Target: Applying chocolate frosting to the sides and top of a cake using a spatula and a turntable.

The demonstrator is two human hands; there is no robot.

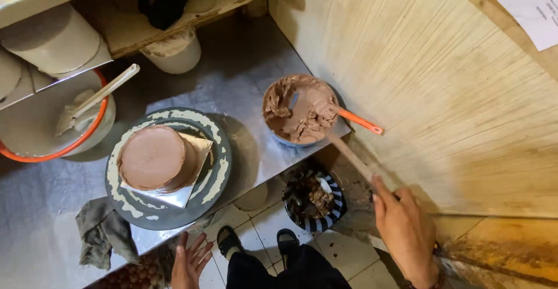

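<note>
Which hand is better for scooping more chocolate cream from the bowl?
Probably the right hand: it already grips the spatula, whose blade sits in the bowl of chocolate cream. The left hand is open and empty, down by the table edge.

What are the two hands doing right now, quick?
Left hand: open, fingers spread, holding nothing.
Right hand: closed on the spatula handle, its blade in the bowl of chocolate frosting.

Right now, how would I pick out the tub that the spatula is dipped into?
Start at the steel counter and go to its edge by the wooden wall. The round tub there is full of brown chocolate cream, with an orange-handled tool in it. The white bucket with the orange rim holds pale cream instead.
</note>
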